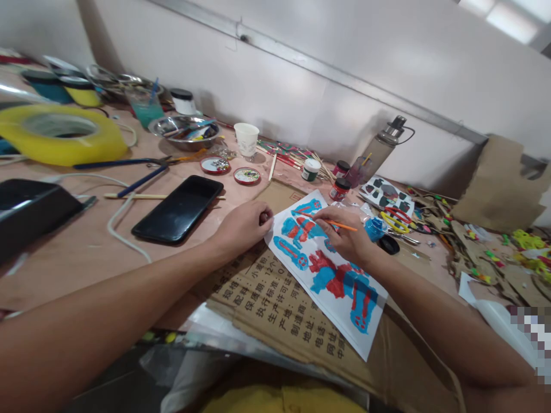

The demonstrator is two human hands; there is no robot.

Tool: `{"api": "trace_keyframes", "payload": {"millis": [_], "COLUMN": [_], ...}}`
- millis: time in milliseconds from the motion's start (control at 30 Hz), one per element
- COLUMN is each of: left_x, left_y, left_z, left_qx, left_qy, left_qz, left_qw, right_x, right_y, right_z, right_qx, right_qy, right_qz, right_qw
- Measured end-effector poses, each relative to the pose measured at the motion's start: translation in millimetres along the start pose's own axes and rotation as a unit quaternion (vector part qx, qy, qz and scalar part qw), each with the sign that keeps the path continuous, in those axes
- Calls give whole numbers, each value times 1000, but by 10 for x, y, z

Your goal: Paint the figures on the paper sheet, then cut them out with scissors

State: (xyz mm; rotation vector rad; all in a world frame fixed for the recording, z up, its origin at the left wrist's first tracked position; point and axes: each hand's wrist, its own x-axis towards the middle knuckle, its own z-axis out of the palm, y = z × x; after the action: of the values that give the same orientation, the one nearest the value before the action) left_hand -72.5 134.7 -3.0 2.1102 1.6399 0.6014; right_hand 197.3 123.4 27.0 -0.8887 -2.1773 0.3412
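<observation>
Bare forearms (124,327) lie nearest — the right hand's grip (338,228) is pinched on a slim orange paintbrush (343,224), tip leftward over the far end of diagonal blue-and-red-painted white paper (326,274); left hand (246,228) curled at its left corner — hold unclear.

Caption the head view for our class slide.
The right hand holds an orange brush over a painted sheet on cardboard.

Two hands (247,226) (342,234) and one tape roll (64,150) show.

Left hand (247,228) loosely curled, right hand (342,234) pinching, forearms (142,312) (both bare) stretched forward
</observation>
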Motion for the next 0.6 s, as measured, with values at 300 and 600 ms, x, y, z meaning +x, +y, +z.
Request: {"api": "trace_keyframes", "payload": {"millis": [300, 600], "left_x": [-3, -11], "left_y": [9, -1], "left_z": [-8, -5], "left_qx": [5, -10], "left_qy": [-8, 9], "left_qz": [1, 20], "left_qw": [1000, 1000], "right_x": [-7, 82], "right_y": [-31, 140], "right_z": [13, 113], "right_qx": [41, 248], "right_qy": [15, 109], "right_qz": [66, 298], "right_qw": [997, 915]}}
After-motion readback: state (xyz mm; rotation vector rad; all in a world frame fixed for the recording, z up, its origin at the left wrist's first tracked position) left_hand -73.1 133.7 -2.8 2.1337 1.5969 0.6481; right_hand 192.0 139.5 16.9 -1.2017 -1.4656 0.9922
